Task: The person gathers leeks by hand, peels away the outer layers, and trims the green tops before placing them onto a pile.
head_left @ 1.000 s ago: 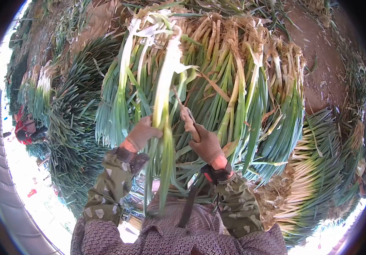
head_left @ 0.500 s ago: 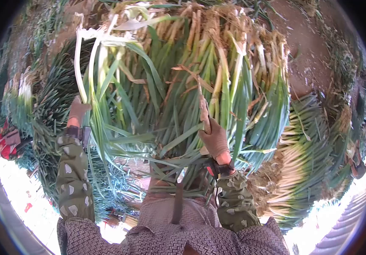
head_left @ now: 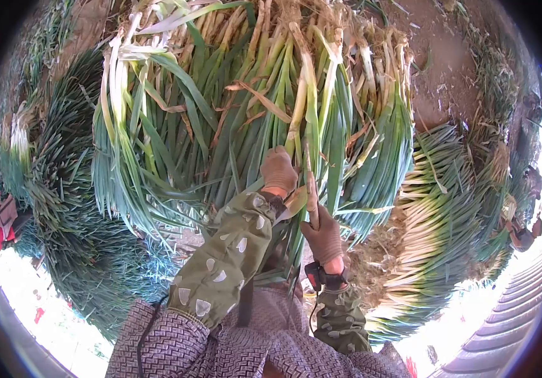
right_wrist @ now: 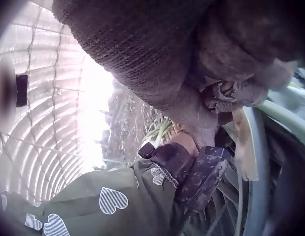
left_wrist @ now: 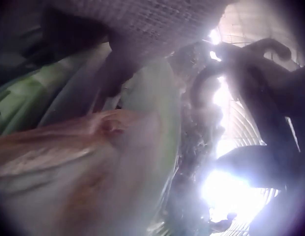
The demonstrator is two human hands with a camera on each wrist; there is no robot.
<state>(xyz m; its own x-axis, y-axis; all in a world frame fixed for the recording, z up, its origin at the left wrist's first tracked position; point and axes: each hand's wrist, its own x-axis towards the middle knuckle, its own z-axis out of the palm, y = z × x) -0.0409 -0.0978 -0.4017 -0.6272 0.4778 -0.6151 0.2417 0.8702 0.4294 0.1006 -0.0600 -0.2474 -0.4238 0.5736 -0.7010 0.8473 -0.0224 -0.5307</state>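
A thick layer of long green onions (head_left: 265, 69) lies before me in the head view, roots at the far side and leaves toward my body. My gloved left hand (head_left: 279, 170) is curled among the leaves at the middle of the pile, gripping a green onion (head_left: 297, 116). Just to its right, my gloved right hand (head_left: 322, 238) holds a slim knife by its wrapped handle (head_left: 312, 201), the blade pointing away over the leaves. In the left wrist view, a broad leaf with a dry brown part (left_wrist: 113, 123) fills the space below the glove.
Peeled white-stemmed onions (head_left: 412, 233) lie in a row at the right, beside brown root scraps (head_left: 378, 252). A dark green heap of leaves (head_left: 69, 183) stands at the left. Farther left is a person in red (head_left: 0, 227). Bare soil (head_left: 444, 69) shows at the back right.
My left hand carried pale-stemmed onions to the left, let them go on the pile's left end, and came back to the middle leaves. The right hand keeps the knife and has shifted slightly toward my body.
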